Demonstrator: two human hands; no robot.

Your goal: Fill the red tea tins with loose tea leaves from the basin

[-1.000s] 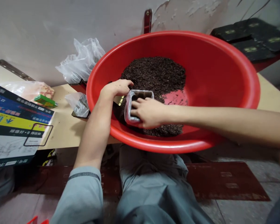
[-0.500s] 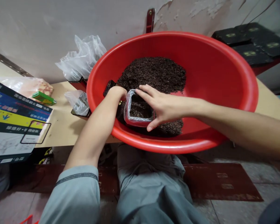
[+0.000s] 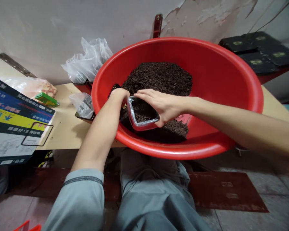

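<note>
Red plastic basin (image 3: 243,83) rests on the desk (image 3: 65,128), its near rim overhanging my lap. A heap of dark loose leaf (image 3: 161,75) covers its floor. A small clear pouch (image 3: 144,124) stands open-mouthed inside the basin at the near left, in the leaf.

Hands are close together, both at the pouch. The right hand (image 3: 163,104) pinches the pouch's right side, fingers across the far rim and thumb at the near edge. The left hand (image 3: 120,95) curls down at the left corner. Its fingers are hidden, so I cannot tell whether it grips.

Progress, in my judgement: the pouch holds some leaf but is not full, its mouth is unsealed, and most of the leaf lies loose in the basin.

Crumpled plastic bags (image 3: 89,62) and printed cartons (image 3: 14,118) lie to the left.
</note>
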